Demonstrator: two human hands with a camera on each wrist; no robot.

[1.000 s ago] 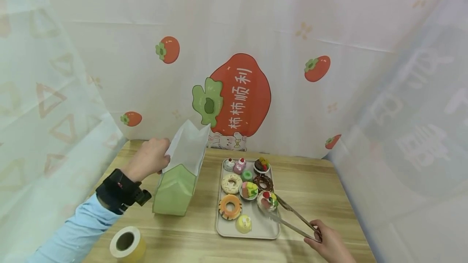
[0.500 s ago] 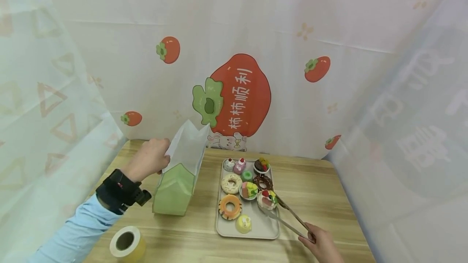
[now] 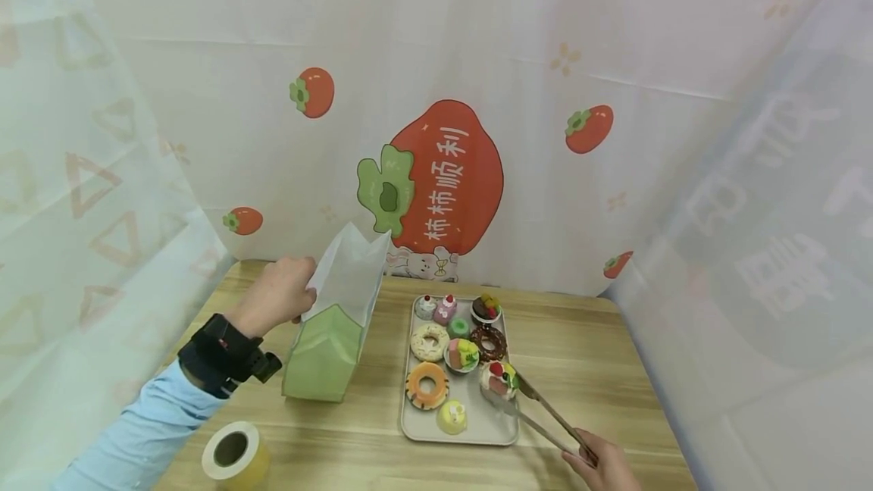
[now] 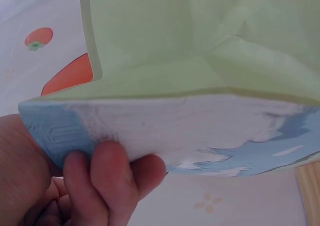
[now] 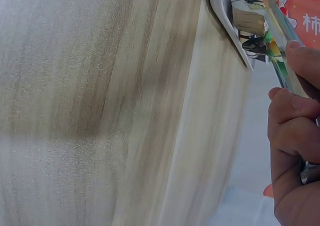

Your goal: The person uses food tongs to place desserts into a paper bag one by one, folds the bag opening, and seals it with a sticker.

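My left hand [image 3: 283,294] grips the upper left edge of a paper bag [image 3: 323,358], green below and pale inside its gaping mouth. In the left wrist view, the fingers [image 4: 110,173] curl against the bag's blue and white printed side [image 4: 200,136]. Metal tongs [image 3: 554,414] are held in my right hand [image 3: 603,464], its thumb and fingers wrapped round their handle end. The tongs' two tips stand on either side of a fruit-topped cupcake [image 3: 498,381] at the right of a tray [image 3: 487,426]. The right wrist view shows the tongs [image 5: 282,35] reaching to the tray's edge.
Also on the tray are an orange-glazed donut [image 3: 427,386], a pale donut [image 3: 430,342], a chocolate donut [image 3: 489,343], a yellow dessert [image 3: 452,417] and several small cakes. A tape roll [image 3: 236,455] stands at the front left. A printed curtain [image 3: 546,195] hangs behind the table.
The tongs shift slightly around the cupcake, which appears a little lower in the head view than half a second ago. My left hand and the bag keep their place.
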